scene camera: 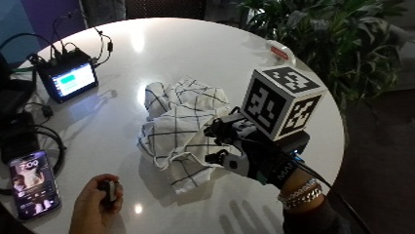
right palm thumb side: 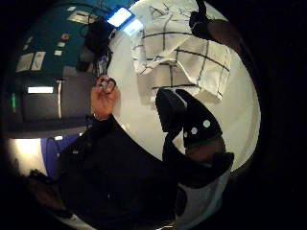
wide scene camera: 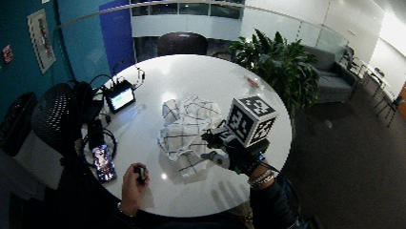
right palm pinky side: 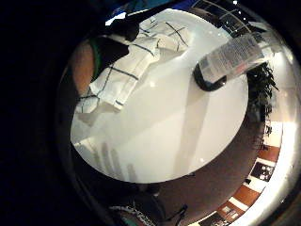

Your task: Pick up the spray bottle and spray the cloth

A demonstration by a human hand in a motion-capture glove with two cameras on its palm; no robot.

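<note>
A round white counter [scene camera: 195, 53] carries a crumpled white cloth with dark grid lines [scene camera: 178, 131], lying near its middle. The spray bottle [right palm pinky side: 230, 59] shows only in the little finger side palm view: it lies on its side near the counter's rim, by the leafy plant [scene camera: 311, 34], well apart from the cloth, its labelled body stretched along the surface with the dark end toward the middle of the counter. Whether any liquid is in it cannot be told.

The gloved right hand [scene camera: 250, 148] hovers just beside the cloth, at the edge nearest the person, fingers loosely curled and holding nothing; the pictures do not settle whether its fingertips touch the fabric. The bare left hand [scene camera: 97, 202] rests on the counter and pinches a small dark object [scene camera: 110, 191]. A phone [scene camera: 29, 183] with a lit screen lies beside it, and a small lit monitor [scene camera: 68, 78] with cables sits farther along the rim.
</note>
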